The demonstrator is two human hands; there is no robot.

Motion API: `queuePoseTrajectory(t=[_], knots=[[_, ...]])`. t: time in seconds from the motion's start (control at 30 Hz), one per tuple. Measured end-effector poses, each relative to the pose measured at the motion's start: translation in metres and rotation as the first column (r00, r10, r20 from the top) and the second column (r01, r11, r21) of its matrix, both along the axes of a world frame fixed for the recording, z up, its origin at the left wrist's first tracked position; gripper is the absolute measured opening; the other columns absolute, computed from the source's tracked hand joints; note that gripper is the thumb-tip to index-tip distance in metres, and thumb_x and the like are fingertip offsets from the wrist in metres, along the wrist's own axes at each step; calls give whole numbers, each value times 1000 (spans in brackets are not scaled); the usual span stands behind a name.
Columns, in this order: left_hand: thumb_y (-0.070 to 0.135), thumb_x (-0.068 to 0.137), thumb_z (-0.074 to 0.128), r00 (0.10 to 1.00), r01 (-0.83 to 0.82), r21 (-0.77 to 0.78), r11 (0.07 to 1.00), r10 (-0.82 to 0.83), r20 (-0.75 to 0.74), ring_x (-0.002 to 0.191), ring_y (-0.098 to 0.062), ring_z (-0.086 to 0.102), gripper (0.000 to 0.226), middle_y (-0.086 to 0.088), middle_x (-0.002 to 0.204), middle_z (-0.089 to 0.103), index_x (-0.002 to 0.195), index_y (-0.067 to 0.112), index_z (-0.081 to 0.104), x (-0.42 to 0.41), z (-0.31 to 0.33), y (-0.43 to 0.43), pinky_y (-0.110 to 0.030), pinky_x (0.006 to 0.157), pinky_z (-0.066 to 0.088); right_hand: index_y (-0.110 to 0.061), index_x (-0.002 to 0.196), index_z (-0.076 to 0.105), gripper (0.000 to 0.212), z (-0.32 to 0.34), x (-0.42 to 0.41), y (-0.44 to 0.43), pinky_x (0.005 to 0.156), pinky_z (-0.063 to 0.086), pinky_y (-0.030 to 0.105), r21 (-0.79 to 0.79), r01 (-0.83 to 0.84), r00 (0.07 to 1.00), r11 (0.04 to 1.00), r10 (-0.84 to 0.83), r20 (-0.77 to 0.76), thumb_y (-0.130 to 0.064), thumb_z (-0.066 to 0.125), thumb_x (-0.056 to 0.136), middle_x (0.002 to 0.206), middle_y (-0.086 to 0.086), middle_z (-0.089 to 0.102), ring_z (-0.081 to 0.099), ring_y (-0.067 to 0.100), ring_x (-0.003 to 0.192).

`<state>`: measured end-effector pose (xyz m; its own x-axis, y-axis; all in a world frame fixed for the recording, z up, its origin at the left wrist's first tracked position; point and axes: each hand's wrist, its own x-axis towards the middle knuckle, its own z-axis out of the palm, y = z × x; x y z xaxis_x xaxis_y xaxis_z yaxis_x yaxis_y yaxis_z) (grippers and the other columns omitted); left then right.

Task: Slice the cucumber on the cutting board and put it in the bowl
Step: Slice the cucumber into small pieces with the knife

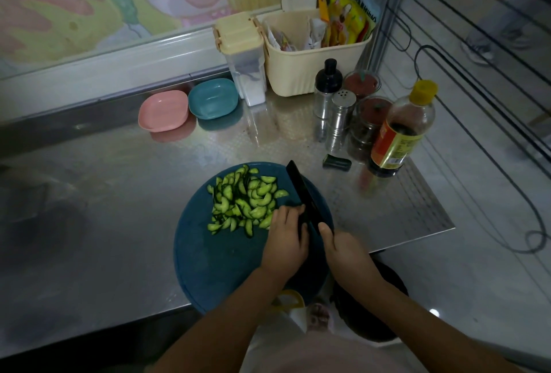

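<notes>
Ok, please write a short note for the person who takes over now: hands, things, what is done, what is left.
Right hand grips the black knife, blade over the blue cutting board.
Left hand is curled beside the blade; what it covers is hidden.
Done: cucumber slices lie piled on the board.
Pink bowl and teal bowl stand empty at the back.
Left: move the slices into a bowl.

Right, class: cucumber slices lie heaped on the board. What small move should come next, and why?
Probably gather the cucumber slices against the knife blade with the left hand, ready to lift. They lie heaped on the cutting board, the right hand holds the knife, and the pink bowl and teal bowl hold none.
</notes>
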<state>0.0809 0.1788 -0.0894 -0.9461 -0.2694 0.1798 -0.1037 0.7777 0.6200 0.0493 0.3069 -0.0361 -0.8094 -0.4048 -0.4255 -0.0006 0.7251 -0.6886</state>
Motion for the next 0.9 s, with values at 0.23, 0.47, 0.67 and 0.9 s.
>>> queuePoseTrajectory(t=[0.23, 0.47, 0.67, 0.9], knots=[[21, 90, 39, 1000, -10, 24, 1000, 10, -7, 92, -16, 41, 27, -8, 99, 49, 108, 7, 53, 2, -2, -1, -29, 83, 36, -9, 70, 46, 49, -5, -1, -2, 64, 32, 24, -5, 42, 999, 999, -42, -27, -41, 26, 101, 67, 5, 49, 47, 19, 65], [23, 89, 38, 999, -17, 24, 1000, 18, -32, 93, -15, 42, 27, -8, 100, 46, 105, 7, 52, 2, 0, 0, -25, 83, 37, -15, 51, 37, 56, -5, 5, 5, 44, 31, 21, -88, 76, 997, 993, -79, -22, -40, 28, 101, 47, -1, 40, 36, 6, 40], [22, 89, 38, 999, -22, 23, 999, 23, -40, 91, -15, 41, 24, -8, 97, 46, 102, 7, 51, 2, -1, 0, -27, 82, 36, -15, 56, 39, 52, -6, 9, 4, 53, 32, 27, -72, 60, 996, 996, -64, -57, -41, 28, 100, 55, 0, 44, 44, 14, 53], [22, 88, 39, 999, -18, 14, 1000, 19, -31, 91, -15, 40, 24, -9, 97, 46, 102, 6, 51, 1, -2, 1, -26, 82, 35, -20, 65, 35, 43, 1, 12, 0, 64, 37, 32, 3, -15, 997, 1000, 15, -75, -43, 24, 100, 61, -3, 39, 47, 20, 69]])
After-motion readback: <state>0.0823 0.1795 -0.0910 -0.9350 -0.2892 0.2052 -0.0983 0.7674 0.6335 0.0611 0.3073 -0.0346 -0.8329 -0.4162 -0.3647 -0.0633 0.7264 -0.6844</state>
